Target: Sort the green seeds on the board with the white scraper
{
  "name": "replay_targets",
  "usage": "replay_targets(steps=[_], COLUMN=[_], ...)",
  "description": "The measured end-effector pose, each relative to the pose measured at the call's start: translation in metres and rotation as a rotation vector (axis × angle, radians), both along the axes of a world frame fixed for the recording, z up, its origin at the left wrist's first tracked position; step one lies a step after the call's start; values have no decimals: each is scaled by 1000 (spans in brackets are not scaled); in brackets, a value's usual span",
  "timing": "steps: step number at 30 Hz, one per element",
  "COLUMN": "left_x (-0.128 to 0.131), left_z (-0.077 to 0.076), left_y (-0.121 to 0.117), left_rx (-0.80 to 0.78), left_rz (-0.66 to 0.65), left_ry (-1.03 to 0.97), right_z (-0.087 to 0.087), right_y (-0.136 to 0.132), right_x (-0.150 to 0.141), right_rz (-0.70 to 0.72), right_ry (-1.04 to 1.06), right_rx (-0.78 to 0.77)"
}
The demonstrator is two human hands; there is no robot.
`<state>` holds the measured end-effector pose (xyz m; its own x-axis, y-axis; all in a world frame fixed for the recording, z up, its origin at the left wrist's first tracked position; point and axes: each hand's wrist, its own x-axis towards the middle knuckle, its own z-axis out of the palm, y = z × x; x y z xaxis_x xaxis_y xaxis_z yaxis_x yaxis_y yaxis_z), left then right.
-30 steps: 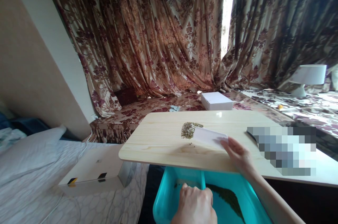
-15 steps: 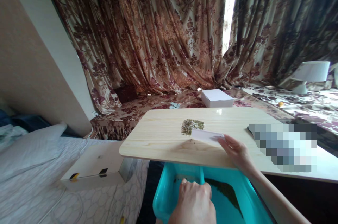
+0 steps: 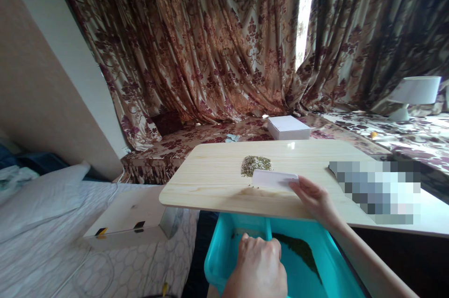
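Fingers of the right hand (image 3: 312, 195) pinch the near-right end of a white card (image 3: 275, 179), thumb low and the rest wrapped behind. The card tilts over the table, its far-left end at the near edge of a pile of green and white grains (image 3: 257, 165); whether it touches them is hard to tell. A few loose grains (image 3: 249, 185) lie just nearer than the pile.

Left hand (image 3: 257, 265) is closed in a fist over the divider (image 3: 268, 229) of a teal bin (image 3: 219, 265), knuckles up, fingertips hidden. The bin sits below the near edge of the pale wooden table (image 3: 203, 181). Its right compartment holds a sloping bank of green grains (image 3: 303, 256); in the left one, scattered bits show beyond the fist.

Toward the right of the table lies a blurred-out object (image 3: 379, 192). Beyond the table, a white box (image 3: 289, 128) and a small pale cloth (image 3: 232, 138) rest on a flower-patterned ledge (image 3: 189, 141), with a lamp (image 3: 417, 91) farther right. Patterned curtains (image 3: 210, 45) hang behind. To the left, a large white carton (image 3: 133, 214) lies on a bed (image 3: 45, 232).
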<state>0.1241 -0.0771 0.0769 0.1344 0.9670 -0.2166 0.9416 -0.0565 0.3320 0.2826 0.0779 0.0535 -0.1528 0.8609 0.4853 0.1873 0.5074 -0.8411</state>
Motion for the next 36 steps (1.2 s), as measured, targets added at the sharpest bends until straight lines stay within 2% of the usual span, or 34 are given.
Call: replay_targets(steps=[10,16,21,29,36], left_x=[-1,-1,0,0,1], left_z=[3,1,0,2,7], left_y=[-1,-1,-1,1,-1], left_rx=[7,40,35,26,12], left_rz=[7,4,5,0,-1], left_ry=[-3,-12,-17,-3,2], right_z=[-2,-6,-2,2,5], right_y=[0,-10,-16,-6,-10], right_x=[2,8,3,-6,-10], right_rz=[-41,-67,-43,-70,-48], right_ry=[59,41,2,-50,-63], right_rx=[0,10,6,68,80])
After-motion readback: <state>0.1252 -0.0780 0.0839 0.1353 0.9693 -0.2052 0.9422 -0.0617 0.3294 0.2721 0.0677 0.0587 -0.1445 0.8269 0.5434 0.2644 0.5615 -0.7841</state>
